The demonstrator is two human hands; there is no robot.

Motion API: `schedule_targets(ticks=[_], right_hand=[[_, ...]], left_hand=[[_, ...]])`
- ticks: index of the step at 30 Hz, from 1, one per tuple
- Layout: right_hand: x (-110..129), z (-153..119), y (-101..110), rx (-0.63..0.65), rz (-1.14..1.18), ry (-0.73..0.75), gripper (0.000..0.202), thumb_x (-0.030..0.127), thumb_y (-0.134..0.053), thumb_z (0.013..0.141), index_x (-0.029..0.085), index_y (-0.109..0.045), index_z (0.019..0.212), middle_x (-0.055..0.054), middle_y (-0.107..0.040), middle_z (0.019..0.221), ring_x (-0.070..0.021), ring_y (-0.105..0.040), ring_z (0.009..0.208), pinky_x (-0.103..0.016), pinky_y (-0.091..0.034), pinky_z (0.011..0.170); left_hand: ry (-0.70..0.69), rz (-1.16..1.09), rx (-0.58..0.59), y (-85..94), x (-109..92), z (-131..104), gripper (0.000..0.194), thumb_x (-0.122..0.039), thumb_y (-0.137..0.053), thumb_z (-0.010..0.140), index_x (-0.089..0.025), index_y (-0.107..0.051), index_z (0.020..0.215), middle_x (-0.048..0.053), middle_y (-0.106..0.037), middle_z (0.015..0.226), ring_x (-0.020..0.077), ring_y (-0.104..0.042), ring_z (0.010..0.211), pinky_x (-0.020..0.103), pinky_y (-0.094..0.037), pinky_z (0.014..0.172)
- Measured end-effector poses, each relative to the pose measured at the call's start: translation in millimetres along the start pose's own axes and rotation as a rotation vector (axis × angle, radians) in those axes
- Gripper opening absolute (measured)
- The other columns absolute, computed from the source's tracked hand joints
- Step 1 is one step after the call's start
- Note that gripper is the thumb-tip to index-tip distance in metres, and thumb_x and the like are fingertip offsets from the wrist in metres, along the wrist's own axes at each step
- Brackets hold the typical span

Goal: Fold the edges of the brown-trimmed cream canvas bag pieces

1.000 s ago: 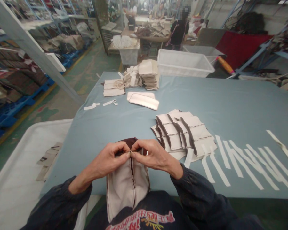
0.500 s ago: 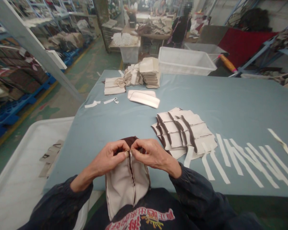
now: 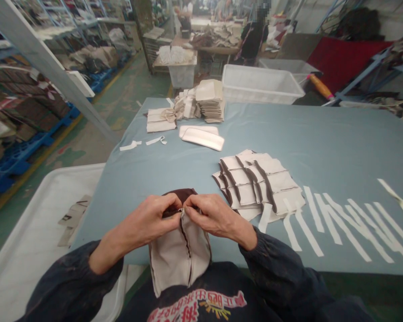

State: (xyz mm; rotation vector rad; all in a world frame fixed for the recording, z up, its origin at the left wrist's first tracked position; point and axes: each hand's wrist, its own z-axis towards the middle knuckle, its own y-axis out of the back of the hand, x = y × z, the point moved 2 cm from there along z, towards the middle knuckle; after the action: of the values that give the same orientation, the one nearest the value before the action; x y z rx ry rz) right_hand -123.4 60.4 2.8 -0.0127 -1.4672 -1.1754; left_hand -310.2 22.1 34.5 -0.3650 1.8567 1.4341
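Observation:
A beige fabric piece (image 3: 169, 261) with a dark brown inside and a seam down its middle hangs over the table's front edge, against my body. My left hand (image 3: 154, 213) pinches its upper edge near the top of the seam. Close beside it, my right hand (image 3: 210, 213) grips the same edge, thumb and fingers pressed together. The two sets of fingertips nearly meet at the seam. To the right of my right hand lies a fanned pile of similar beige and brown pieces (image 3: 251, 188).
White strips (image 3: 349, 228) lie along the table's (image 3: 322, 138) right front. Farther back are two pale oblong pads (image 3: 201, 137) and a stack of beige pieces (image 3: 210, 100). A translucent bin (image 3: 262, 85) stands beyond the table, a white tub (image 3: 30, 219) at left. A person (image 3: 253, 38) is in the background.
The upper edge of the fabric has opened slightly, showing more brown inside, and its lower end has risen a little. My left wrist has shifted left; both hands keep their pinch.

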Motion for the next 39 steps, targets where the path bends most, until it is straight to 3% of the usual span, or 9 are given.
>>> schedule_targets(ticks=[7,13,18,24,30,35,39], right_hand=[[0.2,-1.5,1.0,0.035,-0.083,0.01,0.018,0.019,-0.052,0.101,0.017,-0.067,0.091,-0.005,-0.074,0.082,-0.0159,-0.062,0.073,-0.029,-0.037,0.068],[2.1,1.1,-0.8,-0.008,-0.079,-0.108,0.01,0.019,-0.066,0.084,0.018,-0.071,0.092,-0.005,-0.077,0.085,-0.0172,-0.061,0.071,-0.029,-0.036,0.066],[3.8,6.5,-1.7,-0.014,-0.087,-0.122,0.007,0.018,-0.067,0.08,0.018,-0.07,0.085,-0.002,-0.071,0.074,-0.0152,-0.053,0.064,-0.029,-0.031,0.062],[8.6,14.8,10.7,0.079,0.17,-0.145,0.008,0.01,-0.064,0.076,0.017,-0.068,0.078,0.004,-0.061,0.067,-0.0098,-0.046,0.06,-0.024,-0.033,0.061],[10.8,16.3,18.2,0.155,0.469,-0.286,0.007,0.015,-0.06,0.078,0.017,-0.066,0.076,0.002,-0.062,0.071,-0.0124,-0.05,0.066,-0.024,-0.037,0.059],[6.6,13.5,7.7,0.151,0.683,-0.411,0.012,0.015,-0.054,0.079,0.018,-0.061,0.069,0.003,-0.054,0.062,-0.0125,-0.044,0.06,-0.027,-0.035,0.058],[-0.8,8.1,-7.0,0.113,0.788,-0.515,0.01,0.018,-0.057,0.078,0.018,-0.057,0.068,0.005,-0.049,0.06,-0.0102,-0.038,0.057,-0.024,-0.032,0.053]], left_hand=[[-0.026,0.142,0.013,-3.3,-4.8,0.8,0.006,-0.016,-0.052,0.083,-0.021,-0.053,0.08,-0.006,-0.051,0.063,0.0126,-0.045,0.056,0.026,-0.028,0.056],[-0.074,0.062,0.015,-5.1,0.6,4.4,0.01,-0.016,-0.051,0.084,-0.021,-0.051,0.075,-0.007,-0.049,0.063,0.0111,-0.042,0.055,0.025,-0.029,0.054],[-0.092,0.01,-0.012,-0.8,3.6,2.3,0.01,-0.017,-0.051,0.089,-0.02,-0.06,0.084,-0.008,-0.05,0.063,0.0097,-0.043,0.054,0.023,-0.03,0.054],[-0.266,0.11,-0.069,5.8,-6.6,-7.6,0.016,-0.012,-0.049,0.094,-0.02,-0.063,0.095,-0.003,-0.065,0.076,0.0109,-0.059,0.063,0.021,-0.04,0.06],[-0.471,0.439,-0.153,2.0,-2.3,-19.6,0.026,-0.011,-0.038,0.105,-0.017,-0.062,0.096,0.003,-0.067,0.081,0.0146,-0.064,0.066,0.024,-0.044,0.057],[-0.589,0.575,-0.129,-1.0,1.0,-20.0,0.029,-0.012,-0.034,0.108,-0.014,-0.062,0.106,0.006,-0.069,0.087,0.0176,-0.067,0.071,0.025,-0.051,0.059],[-0.594,0.593,-0.147,-9.9,1.4,-17.5,0.026,-0.009,-0.037,0.105,-0.015,-0.063,0.103,0.005,-0.068,0.082,0.0173,-0.065,0.068,0.025,-0.052,0.058]])
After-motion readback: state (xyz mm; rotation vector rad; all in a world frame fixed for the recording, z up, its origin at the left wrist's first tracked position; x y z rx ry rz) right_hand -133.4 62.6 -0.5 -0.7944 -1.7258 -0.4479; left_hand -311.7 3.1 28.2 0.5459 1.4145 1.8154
